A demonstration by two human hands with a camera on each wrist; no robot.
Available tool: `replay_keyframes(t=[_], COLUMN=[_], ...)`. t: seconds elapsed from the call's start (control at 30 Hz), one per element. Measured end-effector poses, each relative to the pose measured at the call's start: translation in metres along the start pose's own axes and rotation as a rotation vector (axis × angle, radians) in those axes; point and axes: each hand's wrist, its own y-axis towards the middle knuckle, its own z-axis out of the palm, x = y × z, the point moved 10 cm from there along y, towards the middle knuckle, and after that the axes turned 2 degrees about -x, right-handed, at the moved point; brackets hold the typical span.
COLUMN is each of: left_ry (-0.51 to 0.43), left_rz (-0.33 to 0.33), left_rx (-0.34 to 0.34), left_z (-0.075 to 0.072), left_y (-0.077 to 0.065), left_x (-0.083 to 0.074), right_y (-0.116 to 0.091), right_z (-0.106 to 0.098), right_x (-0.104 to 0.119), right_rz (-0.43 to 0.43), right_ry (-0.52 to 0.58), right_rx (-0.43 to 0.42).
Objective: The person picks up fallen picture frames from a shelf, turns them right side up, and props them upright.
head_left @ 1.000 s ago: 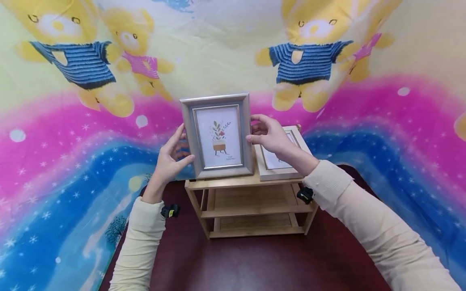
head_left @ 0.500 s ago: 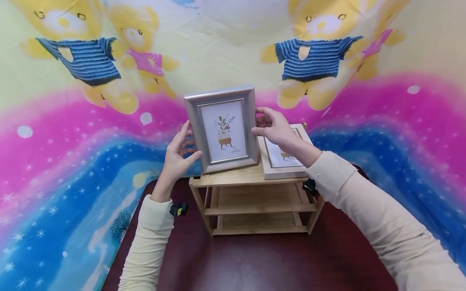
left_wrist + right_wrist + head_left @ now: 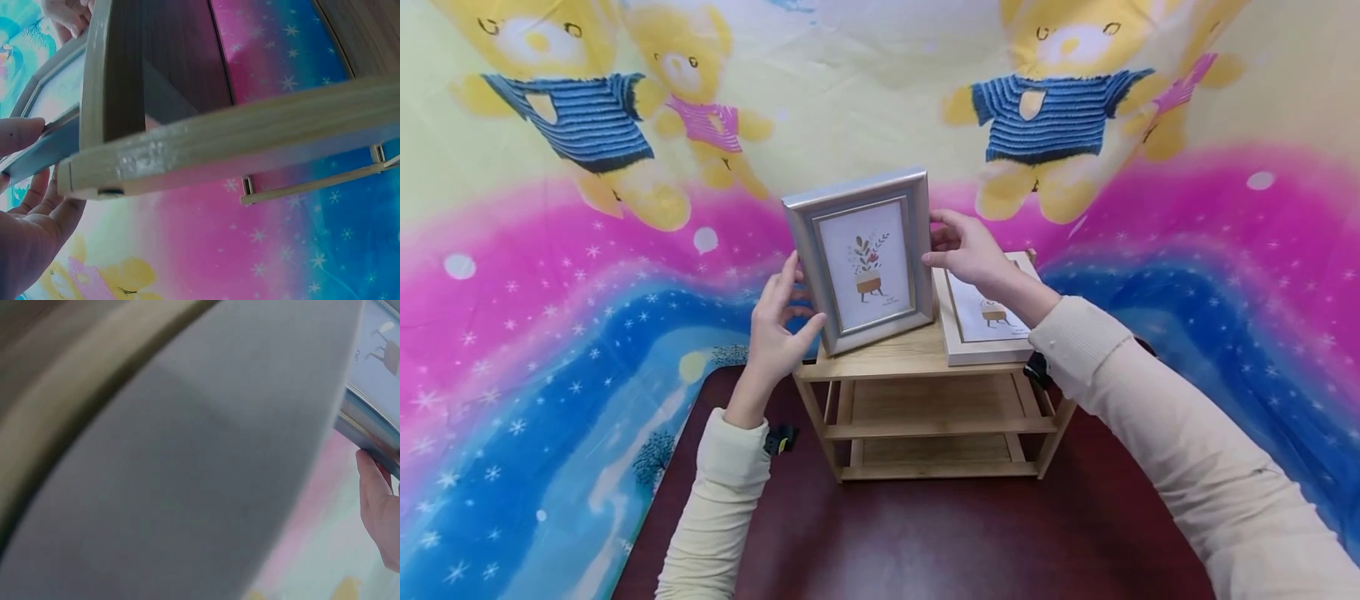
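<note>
Both my hands hold a silver-grey picture frame [image 3: 865, 267] upright on the top shelf of a small wooden rack [image 3: 880, 360], at its left side. The print in it shows a potted plant. My left hand [image 3: 775, 325] grips the left edge, thumb in front and fingers behind. On the right edge, my right hand [image 3: 972, 250] pinches with thumb and fingers; its fingertips are partly hidden. A white-edged picture frame [image 3: 955, 346] lies flat under the right forearm. The left wrist view shows the left hand [image 3: 34, 234] on the grey frame's edge, close to the rack's wooden rails [image 3: 250, 134].
Two lower shelves [image 3: 936, 404] of the rack sit below. The rack stands on a dark red table [image 3: 895, 533]. A cloth backdrop [image 3: 865, 100] with printed bears hangs close behind and at both sides. A pale side surface [image 3: 187, 444] fills much of the right wrist view.
The grey frame has turned slightly, its left side coming nearer, and now sits a little farther right and higher in view. Both hands have kept hold and moved with it; the view shifted slightly too.
</note>
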Motion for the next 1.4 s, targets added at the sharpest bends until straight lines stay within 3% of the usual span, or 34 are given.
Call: replay_keyframes(t=[0.1, 0.4, 0.63, 1.03, 1.23, 1.4], left_ry=[0.024, 0.035, 0.044, 0.137, 0.151, 0.132], left_rz=[0.003, 0.031, 0.082, 0.154, 0.183, 0.155], left_rx=[-0.019, -0.081, -0.105, -0.143, -0.155, -0.177], left_z=[0.0, 0.002, 0.002, 0.004, 0.008, 0.009], left_y=[-0.002, -0.009, -0.011, -0.015, -0.017, -0.02], left_x=[-0.002, 0.025, 0.02, 0.009, 0.006, 0.009], right_y=[0.002, 0.005, 0.0, 0.003, 0.005, 0.008], right_z=[0.001, 0.001, 0.001, -0.016, -0.015, -0.013], right_x=[0.0, 0.001, 0.01, 0.035, 0.037, 0.034], right_rz=[-0.004, 0.006, 0.104, 0.124, 0.131, 0.147], right_ry=[-0.001, 0.026, 0.147, 0.089, 0.102, 0.16], right_rx=[0.009, 0.012, -0.022, -0.217, -0.231, -0.22])
